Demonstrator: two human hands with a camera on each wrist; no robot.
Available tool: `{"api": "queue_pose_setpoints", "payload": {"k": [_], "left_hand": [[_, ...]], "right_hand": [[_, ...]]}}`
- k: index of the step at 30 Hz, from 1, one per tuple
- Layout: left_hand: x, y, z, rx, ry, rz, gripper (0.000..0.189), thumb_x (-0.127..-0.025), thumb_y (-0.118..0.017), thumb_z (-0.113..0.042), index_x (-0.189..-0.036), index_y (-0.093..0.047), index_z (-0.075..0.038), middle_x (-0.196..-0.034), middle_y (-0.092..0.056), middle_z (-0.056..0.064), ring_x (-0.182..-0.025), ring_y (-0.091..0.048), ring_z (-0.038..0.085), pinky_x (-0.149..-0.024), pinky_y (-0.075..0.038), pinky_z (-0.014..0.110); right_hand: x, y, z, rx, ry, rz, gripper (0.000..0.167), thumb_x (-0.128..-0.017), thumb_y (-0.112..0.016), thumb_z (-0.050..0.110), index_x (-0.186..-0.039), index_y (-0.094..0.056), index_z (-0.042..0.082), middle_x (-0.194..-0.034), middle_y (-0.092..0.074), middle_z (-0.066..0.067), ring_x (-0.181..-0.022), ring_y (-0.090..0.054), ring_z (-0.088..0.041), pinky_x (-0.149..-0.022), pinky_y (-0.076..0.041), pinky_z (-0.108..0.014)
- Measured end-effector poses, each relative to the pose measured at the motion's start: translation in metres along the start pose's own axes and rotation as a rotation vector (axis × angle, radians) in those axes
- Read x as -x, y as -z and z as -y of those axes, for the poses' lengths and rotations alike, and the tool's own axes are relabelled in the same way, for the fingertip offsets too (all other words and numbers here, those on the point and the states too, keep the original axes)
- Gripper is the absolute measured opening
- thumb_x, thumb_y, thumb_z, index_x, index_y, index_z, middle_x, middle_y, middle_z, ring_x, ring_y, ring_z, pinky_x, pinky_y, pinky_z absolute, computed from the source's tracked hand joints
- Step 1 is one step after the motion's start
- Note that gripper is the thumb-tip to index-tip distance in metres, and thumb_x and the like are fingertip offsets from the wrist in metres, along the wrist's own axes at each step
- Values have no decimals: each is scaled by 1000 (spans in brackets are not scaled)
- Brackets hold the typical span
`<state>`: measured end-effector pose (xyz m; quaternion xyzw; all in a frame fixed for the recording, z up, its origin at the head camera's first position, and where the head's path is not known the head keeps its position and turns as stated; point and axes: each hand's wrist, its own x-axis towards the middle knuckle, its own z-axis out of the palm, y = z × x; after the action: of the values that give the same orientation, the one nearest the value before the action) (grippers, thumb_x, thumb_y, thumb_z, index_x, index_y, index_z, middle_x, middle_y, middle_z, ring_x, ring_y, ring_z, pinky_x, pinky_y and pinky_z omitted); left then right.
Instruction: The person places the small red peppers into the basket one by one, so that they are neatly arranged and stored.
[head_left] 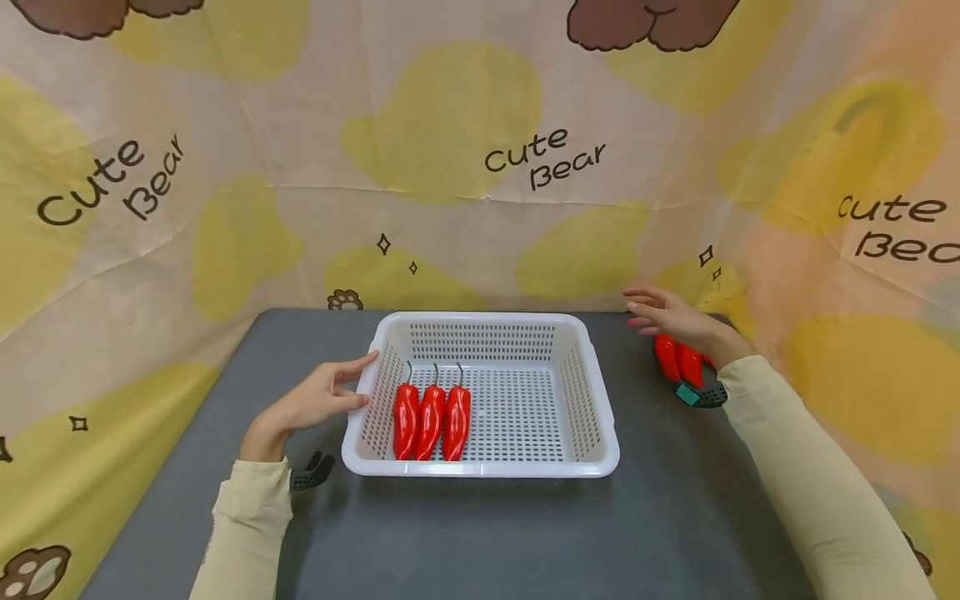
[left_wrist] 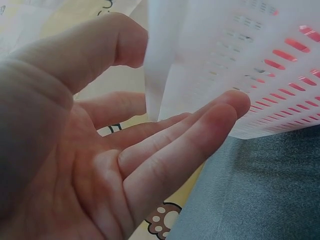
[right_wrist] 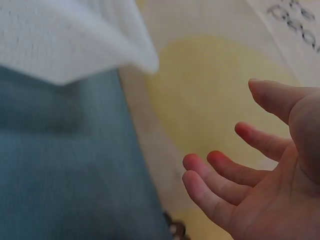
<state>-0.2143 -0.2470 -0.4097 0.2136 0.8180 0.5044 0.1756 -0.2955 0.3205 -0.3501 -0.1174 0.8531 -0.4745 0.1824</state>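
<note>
A white perforated plastic basket [head_left: 517, 471] stands on the grey table, with three red chili peppers [head_left: 431, 421] side by side at its left, their green stems towards the back. At the basket's left rim is my left hand [head_left: 318, 396], thumb and fingers spread along the side. In the left wrist view this hand [left_wrist: 135, 155] has long, extended fingers against the basket's outer wall [left_wrist: 200, 75]. Over to the right, my right hand [head_left: 675, 321] hovers with relaxed fingers and holds nothing. Beneath its wrist lie more red peppers [head_left: 678, 358], partly hidden by the hand.
The grey table [head_left: 480, 542] extends in front of the basket and to both sides. A patterned cloth [head_left: 450, 167] with bear lettering hangs behind the table and along its sides. Dark straps [head_left: 701, 395] show at both wrists.
</note>
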Motion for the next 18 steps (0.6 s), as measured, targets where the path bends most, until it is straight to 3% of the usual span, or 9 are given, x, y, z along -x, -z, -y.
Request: {"api": "queue_pose_setpoints", "payload": {"k": [9,18], "left_hand": [[2,-2,0,15,-7,6,76,-94,-62,-5,-158,-21,4,-152,-38,39,-98,-76,26,-83,-63,42],[-1,0,1,19,-22,11,76,-95,-61,-4,-158,-20,5,-153,-37,39,-97,-75,23,-83,-63,39]], "right_hand": [[16,19,-37,-36,-122,-16,72,-109,-40,37,-160,-8,-3,-163,-15,-36,-143,-33,-56,-118,-35,-60],[19,24,-59,-83,-207,-22,77,-109,-38,40,-160,0,-4,-164,-8,-36,-145,-26,-58,-121,-30,-60]]}}
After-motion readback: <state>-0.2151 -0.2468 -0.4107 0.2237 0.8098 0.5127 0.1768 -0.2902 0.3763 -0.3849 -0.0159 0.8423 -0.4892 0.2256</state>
